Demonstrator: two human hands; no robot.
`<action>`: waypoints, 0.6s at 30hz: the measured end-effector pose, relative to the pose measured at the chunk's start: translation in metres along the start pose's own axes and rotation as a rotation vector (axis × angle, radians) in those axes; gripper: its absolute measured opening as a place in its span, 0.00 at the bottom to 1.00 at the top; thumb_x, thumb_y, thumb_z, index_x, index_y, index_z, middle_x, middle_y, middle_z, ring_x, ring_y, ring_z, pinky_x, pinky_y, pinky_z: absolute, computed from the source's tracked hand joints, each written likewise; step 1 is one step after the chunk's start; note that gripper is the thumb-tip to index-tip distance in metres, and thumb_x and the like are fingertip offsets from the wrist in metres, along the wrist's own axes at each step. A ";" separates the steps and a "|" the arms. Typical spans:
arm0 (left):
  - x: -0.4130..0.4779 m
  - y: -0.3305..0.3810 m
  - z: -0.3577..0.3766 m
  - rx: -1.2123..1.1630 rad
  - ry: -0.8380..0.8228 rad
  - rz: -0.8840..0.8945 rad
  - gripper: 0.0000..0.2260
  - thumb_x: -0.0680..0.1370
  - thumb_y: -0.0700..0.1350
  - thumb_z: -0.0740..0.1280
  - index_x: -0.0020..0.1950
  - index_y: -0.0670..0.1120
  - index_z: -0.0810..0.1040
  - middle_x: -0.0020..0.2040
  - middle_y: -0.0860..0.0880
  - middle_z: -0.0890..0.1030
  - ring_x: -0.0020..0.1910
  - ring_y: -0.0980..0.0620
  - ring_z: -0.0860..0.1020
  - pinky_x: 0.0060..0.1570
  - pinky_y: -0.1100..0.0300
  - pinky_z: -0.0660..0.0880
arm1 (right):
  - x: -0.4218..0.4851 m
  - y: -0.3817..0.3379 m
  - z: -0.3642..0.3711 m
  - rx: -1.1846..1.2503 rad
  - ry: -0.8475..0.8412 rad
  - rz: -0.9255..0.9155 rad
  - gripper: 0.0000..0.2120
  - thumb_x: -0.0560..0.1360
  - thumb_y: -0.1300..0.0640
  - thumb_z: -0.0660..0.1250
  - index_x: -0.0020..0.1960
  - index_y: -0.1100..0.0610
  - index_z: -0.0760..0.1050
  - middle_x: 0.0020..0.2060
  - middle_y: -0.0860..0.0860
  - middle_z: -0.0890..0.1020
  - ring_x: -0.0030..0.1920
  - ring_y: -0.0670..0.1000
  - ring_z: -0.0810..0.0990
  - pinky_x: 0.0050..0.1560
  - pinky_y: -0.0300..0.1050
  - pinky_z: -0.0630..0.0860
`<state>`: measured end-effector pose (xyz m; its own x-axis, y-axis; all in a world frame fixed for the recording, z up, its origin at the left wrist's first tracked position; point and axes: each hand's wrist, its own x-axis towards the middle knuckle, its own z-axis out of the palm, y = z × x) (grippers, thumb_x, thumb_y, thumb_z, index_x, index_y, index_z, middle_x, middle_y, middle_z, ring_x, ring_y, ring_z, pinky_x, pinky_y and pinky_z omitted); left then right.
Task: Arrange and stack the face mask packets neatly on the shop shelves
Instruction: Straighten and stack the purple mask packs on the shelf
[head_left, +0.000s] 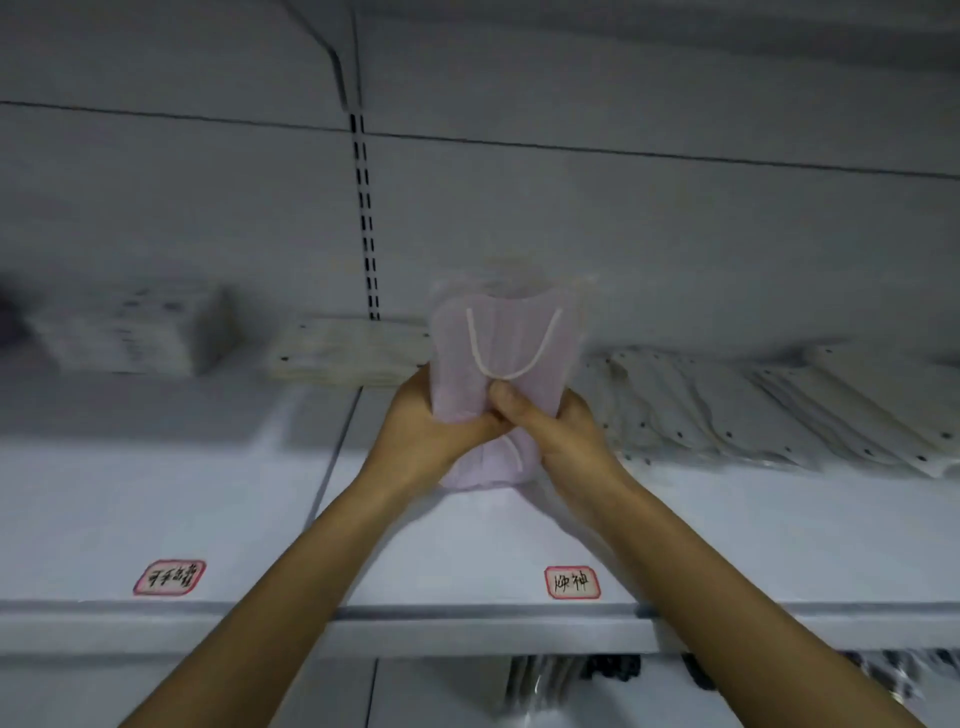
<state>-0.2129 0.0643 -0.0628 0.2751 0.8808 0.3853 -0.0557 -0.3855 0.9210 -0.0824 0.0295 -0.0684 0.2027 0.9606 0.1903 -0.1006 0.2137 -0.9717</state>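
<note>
So the big white shelf (493, 525) took up pretty much the whole view, with a slotted upright (366, 218) running up the back panel. Far right on it was a long fanned-out row of pale packets (769, 410), kind of slumped sideways and overlapping. Far left sat a squarer stack (130, 332), blurry, and just left of centre a flat cream pile (343, 353). Two red-edged handwritten labels were stuck near the front lip, one left (169, 577), one right (571, 582).

Right in the middle, the pink mask packet (506, 374) was held upright with its bottom edge at or just above the shelf, can't tell which. The left hand (431, 431) was curled round its left side and the right hand (550, 421) pinched the front with the thumb pressing on it, so both grips were closed on it. A white ear loop (511, 345) showed through the wrapper.

My guess: super light, soft and squishy, slick film outside. It was already bowing in the middle, so holding by the two side edges and laying it flat seems smarter than squeezing the centre.
</note>
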 end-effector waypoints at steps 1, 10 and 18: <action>-0.005 0.000 -0.004 -0.011 0.009 -0.009 0.12 0.70 0.33 0.74 0.40 0.50 0.78 0.37 0.59 0.81 0.34 0.70 0.79 0.35 0.75 0.72 | -0.004 0.003 0.007 0.048 -0.008 0.011 0.19 0.66 0.51 0.77 0.54 0.56 0.80 0.49 0.53 0.86 0.53 0.54 0.84 0.54 0.49 0.78; -0.027 -0.018 -0.022 0.136 -0.013 -0.181 0.12 0.63 0.54 0.73 0.43 0.51 0.81 0.37 0.56 0.84 0.40 0.60 0.82 0.39 0.61 0.79 | -0.021 0.014 0.024 0.131 -0.073 0.198 0.13 0.72 0.66 0.71 0.54 0.70 0.78 0.49 0.65 0.83 0.50 0.61 0.83 0.46 0.50 0.81; -0.058 0.015 -0.019 -0.357 0.177 -0.127 0.24 0.66 0.42 0.73 0.61 0.49 0.74 0.47 0.57 0.85 0.47 0.59 0.83 0.42 0.67 0.78 | -0.032 0.002 0.022 0.873 -0.174 0.440 0.33 0.73 0.50 0.72 0.71 0.63 0.67 0.66 0.63 0.75 0.66 0.61 0.74 0.70 0.57 0.67</action>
<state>-0.2484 0.0125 -0.0702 0.1336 0.9608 0.2429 -0.3694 -0.1791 0.9118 -0.1106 0.0028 -0.0733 -0.1640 0.9835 -0.0770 -0.8285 -0.1796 -0.5303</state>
